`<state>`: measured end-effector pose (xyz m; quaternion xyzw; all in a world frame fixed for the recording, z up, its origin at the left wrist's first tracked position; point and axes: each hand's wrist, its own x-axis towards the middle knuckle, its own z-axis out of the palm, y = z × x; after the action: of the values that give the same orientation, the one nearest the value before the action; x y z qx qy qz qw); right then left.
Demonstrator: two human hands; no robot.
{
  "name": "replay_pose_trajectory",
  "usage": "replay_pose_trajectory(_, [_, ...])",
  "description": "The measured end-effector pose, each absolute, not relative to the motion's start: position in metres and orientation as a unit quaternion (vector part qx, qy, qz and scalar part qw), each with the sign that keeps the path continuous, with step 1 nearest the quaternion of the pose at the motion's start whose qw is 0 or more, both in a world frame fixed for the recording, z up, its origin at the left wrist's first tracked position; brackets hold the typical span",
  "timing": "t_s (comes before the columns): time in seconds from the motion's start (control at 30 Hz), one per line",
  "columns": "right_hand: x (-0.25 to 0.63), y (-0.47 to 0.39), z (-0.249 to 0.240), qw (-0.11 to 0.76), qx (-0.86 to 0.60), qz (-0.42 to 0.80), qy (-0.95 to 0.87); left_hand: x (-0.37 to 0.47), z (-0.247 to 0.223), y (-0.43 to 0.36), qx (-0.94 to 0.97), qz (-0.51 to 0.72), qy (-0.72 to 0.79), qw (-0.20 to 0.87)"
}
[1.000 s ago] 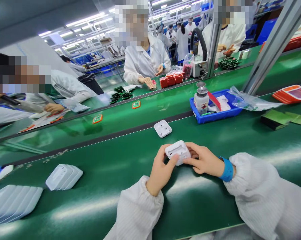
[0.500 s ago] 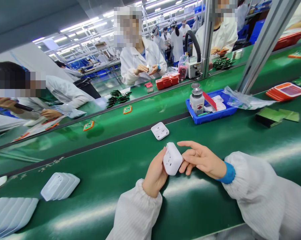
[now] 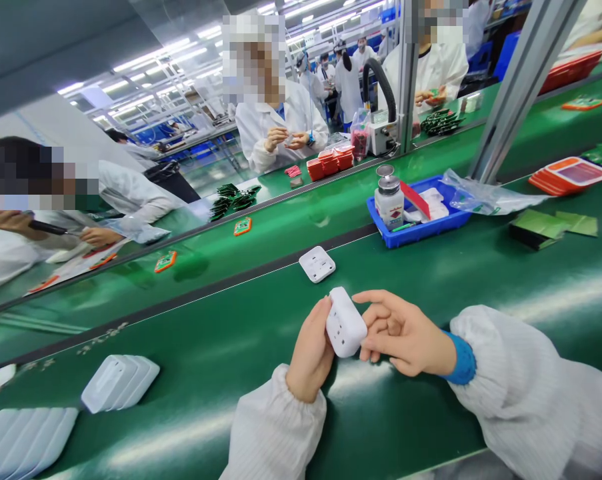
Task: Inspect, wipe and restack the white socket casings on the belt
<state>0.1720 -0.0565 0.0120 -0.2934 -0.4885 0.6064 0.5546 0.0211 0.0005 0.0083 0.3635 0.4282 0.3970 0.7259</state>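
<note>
My left hand (image 3: 309, 353) grips a small white plastic housing (image 3: 349, 325) with rounded corners, tilted above the green work surface. Small dark slots show on its left-facing side. My right hand (image 3: 405, 331) is at the housing's right edge, index finger stretched out and the other fingers loosely bent. Its fingertips touch or nearly touch the edge; exact contact is hard to tell. Just beyond, a flat white square cover (image 3: 317, 265) with small holes lies on the green surface (image 3: 221, 333).
Stacked white covers (image 3: 121, 385) and a larger white stack (image 3: 28, 440) lie at left. A blue tray (image 3: 425, 230) holds a dispenser bottle (image 3: 389, 203). Green sheets (image 3: 541, 227) and red-orange frames (image 3: 568, 177) lie right. Co-workers sit across the belt (image 3: 285, 223), which carries orange-edged boards (image 3: 242, 227).
The housing has turned slightly in my left hand, showing more of its smooth side. My right hand has moved slightly down, its fingers more bent. Boards on the far belt have shifted left.
</note>
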Motion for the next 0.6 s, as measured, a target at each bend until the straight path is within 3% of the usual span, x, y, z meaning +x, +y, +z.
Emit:
replay_pose_trajectory(0.37, [0.170, -0.050, 0.000, 0.478, -0.385, 0.601, -0.512, 0.019, 0.008, 0.004, 0.262, 0.403, 0.448, 0.754])
replay_pose_trajectory(0.6, [0.167, -0.051, 0.001, 0.518, -0.352, 0.599, -0.499, 0.024, 0.018, -0.005, 0.187, 0.329, 0.383, 0.843])
